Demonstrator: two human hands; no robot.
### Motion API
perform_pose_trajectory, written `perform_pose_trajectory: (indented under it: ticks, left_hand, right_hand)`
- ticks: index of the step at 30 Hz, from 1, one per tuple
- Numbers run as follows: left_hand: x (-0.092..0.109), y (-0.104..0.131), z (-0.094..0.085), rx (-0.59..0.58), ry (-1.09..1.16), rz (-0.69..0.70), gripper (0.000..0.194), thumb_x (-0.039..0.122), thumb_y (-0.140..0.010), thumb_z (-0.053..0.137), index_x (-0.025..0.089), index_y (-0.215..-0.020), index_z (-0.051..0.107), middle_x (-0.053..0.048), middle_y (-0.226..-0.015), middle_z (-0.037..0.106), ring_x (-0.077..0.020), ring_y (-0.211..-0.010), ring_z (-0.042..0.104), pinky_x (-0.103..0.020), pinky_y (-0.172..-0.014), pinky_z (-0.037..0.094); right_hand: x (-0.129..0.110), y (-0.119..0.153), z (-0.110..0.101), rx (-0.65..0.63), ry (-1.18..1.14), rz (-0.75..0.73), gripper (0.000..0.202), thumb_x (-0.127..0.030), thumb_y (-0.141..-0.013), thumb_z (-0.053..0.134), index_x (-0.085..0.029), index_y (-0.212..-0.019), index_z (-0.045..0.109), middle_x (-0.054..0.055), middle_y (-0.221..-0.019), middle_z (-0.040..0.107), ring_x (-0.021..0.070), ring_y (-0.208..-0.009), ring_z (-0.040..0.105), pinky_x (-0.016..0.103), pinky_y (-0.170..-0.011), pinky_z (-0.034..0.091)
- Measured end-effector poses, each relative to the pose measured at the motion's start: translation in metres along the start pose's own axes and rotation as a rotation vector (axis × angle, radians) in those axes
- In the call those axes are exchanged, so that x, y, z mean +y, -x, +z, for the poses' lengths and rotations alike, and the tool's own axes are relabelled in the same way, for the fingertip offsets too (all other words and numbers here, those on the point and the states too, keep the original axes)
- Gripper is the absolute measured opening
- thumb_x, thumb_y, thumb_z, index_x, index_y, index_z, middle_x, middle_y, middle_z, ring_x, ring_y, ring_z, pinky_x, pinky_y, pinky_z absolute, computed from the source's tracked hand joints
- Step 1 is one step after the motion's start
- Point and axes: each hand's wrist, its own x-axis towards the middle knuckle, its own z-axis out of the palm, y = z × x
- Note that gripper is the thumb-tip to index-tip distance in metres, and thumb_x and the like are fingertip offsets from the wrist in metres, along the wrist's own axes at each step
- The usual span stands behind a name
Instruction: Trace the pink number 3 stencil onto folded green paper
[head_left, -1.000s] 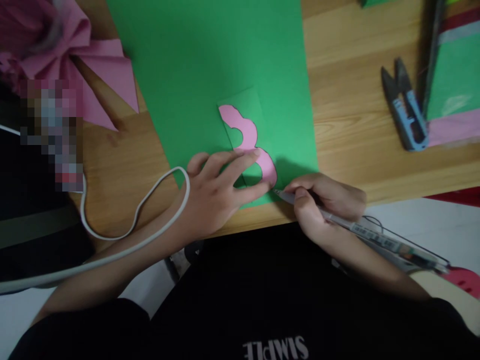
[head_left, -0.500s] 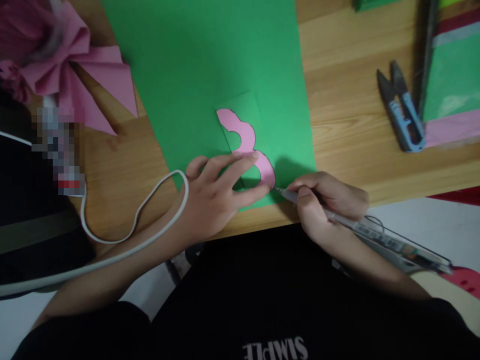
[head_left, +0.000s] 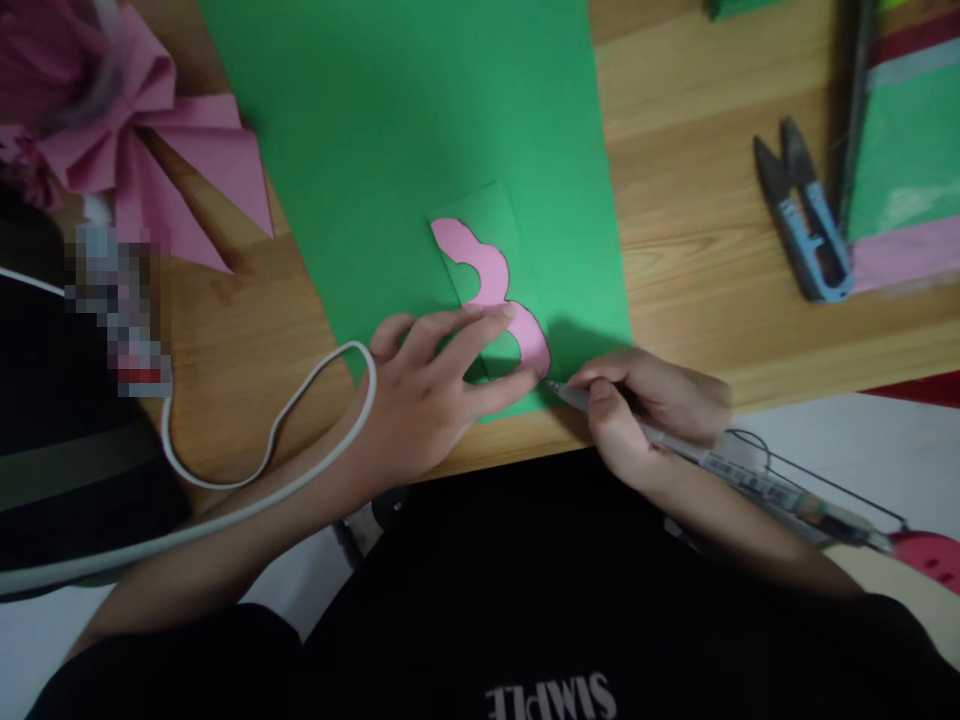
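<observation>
A curvy pink paper cutout (head_left: 491, 268) lies on a small folded piece of green paper (head_left: 491, 205), which rests on a large green sheet (head_left: 420, 110). My left hand (head_left: 427, 400) is spread flat, its fingertips pressing the cutout down. In my right hand (head_left: 645, 405) is a pen (head_left: 574, 395), held in a pinch with its tip touching beside the lower end of the cutout. A dark line runs along the cutout's outer edge. Part of the cutout is hidden under my left fingers.
Blue-handled thread snips (head_left: 817, 250) lie at the right on the wooden table (head_left: 682, 200), beside packs of coloured paper (head_left: 907, 150). A pink paper bow (head_left: 202, 160) is at the upper left. A white cable (head_left: 285, 395) loops over my left forearm.
The pen tip and my right hand have shifted slightly left and down, around the lower end of the pink cutout. My left hand stays in place.
</observation>
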Motion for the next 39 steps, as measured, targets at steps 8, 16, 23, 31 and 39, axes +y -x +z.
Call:
perform_pose_trajectory:
  ticks: [8,16,23,31,39]
  left_hand:
    - [-0.001,0.0,-0.001,-0.015,0.008,-0.002,0.032,0.022,-0.097,0.052,0.039,-0.121,0.064,-0.003,-0.137,0.061,-0.0255,-0.119,0.059,-0.043,-0.086,0.04]
    - [0.0,0.0,0.0,-0.026,-0.001,0.001,0.033,0.021,-0.095,0.056,0.039,-0.122,0.065,-0.004,-0.138,0.06,-0.0256,-0.119,0.059,-0.043,-0.084,0.039]
    - [0.001,0.001,-0.001,-0.052,0.038,-0.016,0.036,0.019,-0.094,0.055,0.039,-0.122,0.065,-0.004,-0.14,0.058,-0.0278,-0.12,0.058,-0.044,-0.086,0.042]
    - [0.001,0.0,-0.001,-0.051,0.053,-0.022,0.039,0.017,-0.091,0.058,0.039,-0.123,0.065,-0.005,-0.139,0.058,-0.0288,-0.119,0.057,-0.044,-0.087,0.042]
    - [0.001,0.003,0.003,-0.034,0.033,-0.024,0.038,0.018,-0.093,0.058,0.04,-0.124,0.065,-0.006,-0.14,0.058,-0.0281,-0.121,0.055,-0.043,-0.089,0.041]
  right_hand:
    - [0.001,0.002,0.002,0.019,-0.056,0.026,0.019,-0.009,-0.078,0.051,-0.023,-0.071,0.063,-0.003,-0.06,0.067,0.0102,-0.047,0.062,0.02,-0.049,0.052]
    - [0.004,0.006,0.004,0.035,-0.081,0.048,0.02,-0.007,-0.081,0.051,-0.02,-0.074,0.064,-0.003,-0.065,0.067,0.01,-0.054,0.064,0.021,-0.056,0.055]
    - [0.003,0.005,0.003,0.041,-0.047,0.084,0.021,-0.008,-0.081,0.051,-0.023,-0.074,0.065,-0.003,-0.064,0.067,0.0118,-0.054,0.064,0.022,-0.054,0.055]
    - [0.003,0.005,0.004,0.077,-0.033,0.09,0.019,-0.01,-0.082,0.051,-0.022,-0.076,0.064,-0.003,-0.067,0.07,0.0103,-0.051,0.062,0.021,-0.049,0.051]
    - [0.0,0.011,0.006,0.146,-0.077,0.217,0.013,-0.022,-0.088,0.055,-0.022,-0.08,0.065,-0.004,-0.057,0.063,0.0098,-0.046,0.057,0.021,-0.045,0.046]
